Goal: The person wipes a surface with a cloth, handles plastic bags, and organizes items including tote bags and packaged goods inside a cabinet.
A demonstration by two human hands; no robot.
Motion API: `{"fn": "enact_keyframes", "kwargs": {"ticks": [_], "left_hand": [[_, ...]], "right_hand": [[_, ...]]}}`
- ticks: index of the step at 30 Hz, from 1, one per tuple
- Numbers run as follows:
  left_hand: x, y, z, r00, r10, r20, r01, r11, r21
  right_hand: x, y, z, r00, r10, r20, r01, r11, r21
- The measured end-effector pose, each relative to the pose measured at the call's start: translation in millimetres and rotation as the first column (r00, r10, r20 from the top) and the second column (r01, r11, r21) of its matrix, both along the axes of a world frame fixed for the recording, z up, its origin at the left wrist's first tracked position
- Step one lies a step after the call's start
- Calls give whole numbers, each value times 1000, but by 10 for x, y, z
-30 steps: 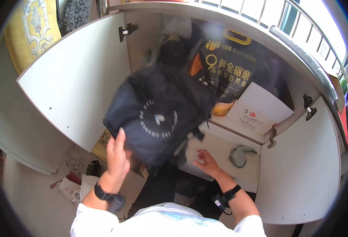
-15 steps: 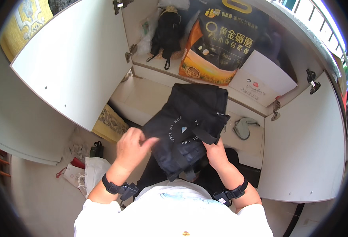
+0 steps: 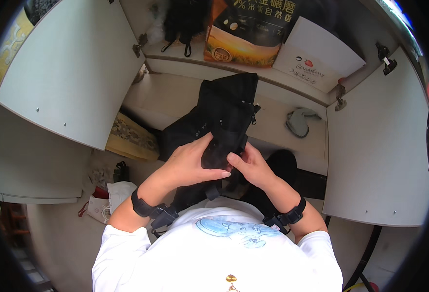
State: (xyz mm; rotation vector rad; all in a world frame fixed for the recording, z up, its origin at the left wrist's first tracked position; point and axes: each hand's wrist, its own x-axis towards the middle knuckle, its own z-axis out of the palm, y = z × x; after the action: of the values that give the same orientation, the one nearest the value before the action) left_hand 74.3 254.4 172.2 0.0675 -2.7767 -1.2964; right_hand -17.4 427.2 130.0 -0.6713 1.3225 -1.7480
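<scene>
A soft black fabric bag (image 3: 185,129) with pale printing, a strap and a zipper on its right edge lies partly folded in front of me, above my lap. My right hand (image 3: 253,168) grips its lower right part, thumb on the near side and fingers behind the cloth. On its lower left part rests my left hand (image 3: 182,165), thumb and forefinger spread wide, the thumb tip close to my right thumb. My left hand's other fingers are hidden. Black straps with small devices circle both my forearms.
An open cabinet stands ahead, its left door (image 3: 63,73) and right door (image 3: 377,146) swung outward. A rice bag (image 3: 243,41), a white box (image 3: 316,58) and a dark bundle (image 3: 180,22) occupy its shelf. Below lies a grey-green pouch (image 3: 299,121). White bags (image 3: 119,192) sit on the floor left.
My left hand has moved right onto the bag, near my right hand. The bag's near part has been folded inward, covering most of its printing. The view has tilted down.
</scene>
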Motion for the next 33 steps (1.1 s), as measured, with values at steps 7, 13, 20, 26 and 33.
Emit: {"fn": "enact_keyframes", "kwargs": {"ticks": [7, 13, 20, 26, 33], "left_hand": [[-53, -6, -7, 990, -7, 138, -6, 995, 95], [-59, -89, -141, 993, -9, 120, -13, 983, 181], [-71, -137, -154, 999, 37, -34, -20, 913, 409], [-20, -621, 135, 901, 430, -50, -237, 587, 774], [-64, -264, 409, 932, 361, -39, -172, 533, 828]], "right_hand": [[-13, -35, -75, 999, -52, 12, 52, 999, -2], [-25, -25, -128, 996, -34, -81, 37, 999, 34], [-71, -12, -139, 983, -150, -106, 145, 988, -58], [-237, 165, 114, 956, -285, -74, 278, 956, -92], [-252, 329, 217, 950, -244, 194, 287, 927, -241]]}}
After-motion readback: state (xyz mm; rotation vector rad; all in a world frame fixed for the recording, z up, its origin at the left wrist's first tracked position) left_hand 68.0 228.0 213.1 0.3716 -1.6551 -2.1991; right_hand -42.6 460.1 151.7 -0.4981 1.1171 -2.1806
